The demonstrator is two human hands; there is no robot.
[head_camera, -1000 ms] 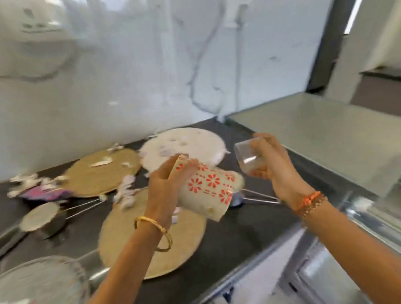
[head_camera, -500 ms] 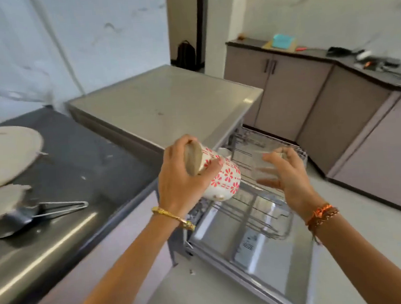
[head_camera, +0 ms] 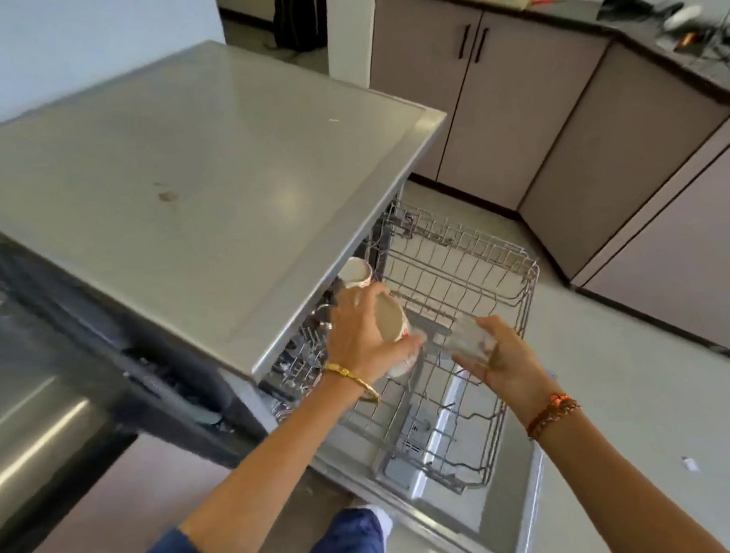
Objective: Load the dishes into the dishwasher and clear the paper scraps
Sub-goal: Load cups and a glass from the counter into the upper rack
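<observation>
Ceramic mug (head_camera: pixel 395 332), red-patterned, is gripped by the left hand (head_camera: pixel 361 341) over the pulled-out rack's (head_camera: pixel 525 304) near-left corner. A clear glass (head_camera: pixel 469 338) is clasped in the right hand (head_camera: pixel 505 363) above the rack's middle.

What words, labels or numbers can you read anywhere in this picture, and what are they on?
None can be read.
Pale sticker on the open dishwasher door, under the pulled-out wire rack: print too small and blurred.
Red-flowered white mug in the left hand: pattern only, no lettering.
</observation>
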